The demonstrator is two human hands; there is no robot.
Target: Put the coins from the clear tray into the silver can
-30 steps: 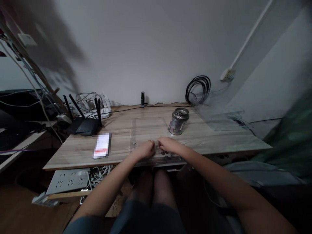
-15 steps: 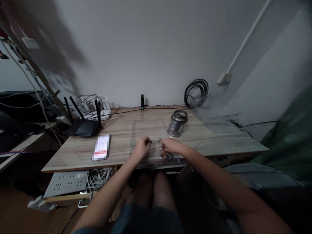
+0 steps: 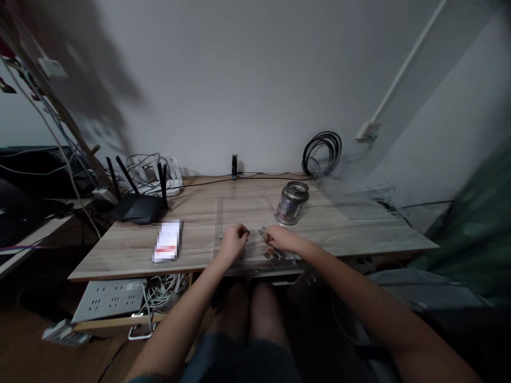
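Over a flat, clear plastic tray [image 3: 243, 205] on the desk, my left hand [image 3: 233, 242] is closed in a pinch, fingers curled to the right. Whatever it may hold is too small to make out. My right hand [image 3: 279, 238] is also closed, with its fingertips down among loose coins [image 3: 272, 253]. Any coin between those fingers is hidden. A few silver coins [image 3: 262, 231] lie just left of the right fingertips, and a single coin [image 3: 220, 236] lies left of my left hand. Behind my right hand stands an upright metal tin [image 3: 293, 204] with a recessed top.
To the left, a phone [image 3: 166, 240] with a lit screen lies on the wooden desk [image 3: 115, 244], before a black router [image 3: 139, 207]. Coiled black cable [image 3: 321, 153] leans on the wall. A clear plastic box [image 3: 359, 197] is at the right. Below is an open drawer with a power strip [image 3: 109, 300].
Both hands stay almost where they were; the right fingertips shift slightly among the coins. The whole view has moved a little.
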